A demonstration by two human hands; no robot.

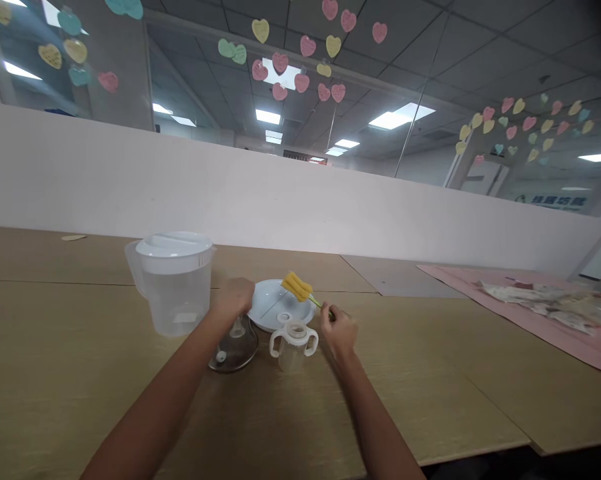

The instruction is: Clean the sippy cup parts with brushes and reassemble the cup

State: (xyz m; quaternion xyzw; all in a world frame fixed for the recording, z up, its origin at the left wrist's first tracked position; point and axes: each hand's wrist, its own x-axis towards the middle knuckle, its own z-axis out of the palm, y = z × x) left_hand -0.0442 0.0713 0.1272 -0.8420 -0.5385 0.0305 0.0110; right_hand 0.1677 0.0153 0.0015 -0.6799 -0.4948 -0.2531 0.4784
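Observation:
My right hand is closed around the thin green handle of a yellow sponge bottle brush. The brush head is raised over a white plate. In front of the plate stands a clear baby bottle with two white side handles and its top uncovered. A small white ring lies at the plate's near side. My left hand is closed at the plate's left edge, above a dark see-through bowl. Its fingertips are hidden, so what they hold cannot be made out. A clear bottle teat shows in the bowl.
A clear plastic pitcher with a white lid stands left of my left hand. Far right, a pink cloth carries flat pale packets. A white low wall with glass above it borders the wooden table.

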